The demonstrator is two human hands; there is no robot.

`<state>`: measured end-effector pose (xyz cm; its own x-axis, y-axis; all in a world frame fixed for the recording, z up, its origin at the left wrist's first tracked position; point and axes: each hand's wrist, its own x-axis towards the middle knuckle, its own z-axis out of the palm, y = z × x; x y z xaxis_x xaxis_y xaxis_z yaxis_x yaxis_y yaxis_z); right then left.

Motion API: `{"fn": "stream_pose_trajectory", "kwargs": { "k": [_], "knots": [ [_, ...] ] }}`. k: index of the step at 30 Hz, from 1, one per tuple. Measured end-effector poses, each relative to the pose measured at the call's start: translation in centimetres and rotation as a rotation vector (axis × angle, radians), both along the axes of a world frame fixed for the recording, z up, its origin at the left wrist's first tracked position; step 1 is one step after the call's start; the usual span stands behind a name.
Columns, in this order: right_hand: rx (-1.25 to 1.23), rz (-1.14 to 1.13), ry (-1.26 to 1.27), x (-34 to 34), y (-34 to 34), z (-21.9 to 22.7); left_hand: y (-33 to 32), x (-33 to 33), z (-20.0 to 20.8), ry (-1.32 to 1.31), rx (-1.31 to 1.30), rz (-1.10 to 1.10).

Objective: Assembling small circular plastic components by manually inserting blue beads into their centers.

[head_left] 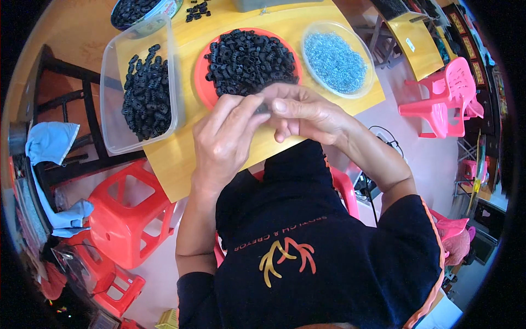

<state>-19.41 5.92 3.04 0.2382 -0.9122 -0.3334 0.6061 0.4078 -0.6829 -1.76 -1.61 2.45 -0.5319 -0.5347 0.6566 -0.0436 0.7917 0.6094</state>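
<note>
My left hand (pixel 222 134) and my right hand (pixel 309 112) meet over the near edge of the yellow table, fingertips pinched together. Between them is a small dark piece (pixel 262 108), mostly hidden by the fingers and slightly blurred. Just beyond my hands lies a round red tray (pixel 200 77) heaped with small black hollow plastic parts (pixel 246 57). Left of it, a clear rectangular tub (pixel 176 90) holds black ribbed pieces (pixel 147 96). On the right, a round clear dish (pixel 368 79) contains many tiny bluish transparent pieces (pixel 335 61).
Several loose black parts (pixel 197 11) lie at the table's far side, beside a round tub (pixel 167 8) of black pieces. A grey bin (pixel 274 4) stands at the far edge. Red stools (pixel 129 214) are at the left, and a pink chair (pixel 444 98) is at the right.
</note>
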Motion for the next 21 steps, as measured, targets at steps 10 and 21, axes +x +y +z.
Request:
{"fn": "stream_pose_trajectory", "kwargs": {
  "k": [10, 21],
  "knots": [
    [-0.078, 0.126, -0.342, 0.8, 0.2, -0.9, -0.6, 0.2, 1.9, -0.072, -0.147, -0.053],
    [-0.049, 0.053, -0.501, 2.0, 0.6, -1.1, -0.2, -0.2, 1.6, 0.000, -0.070, -0.126]
  ]
}}
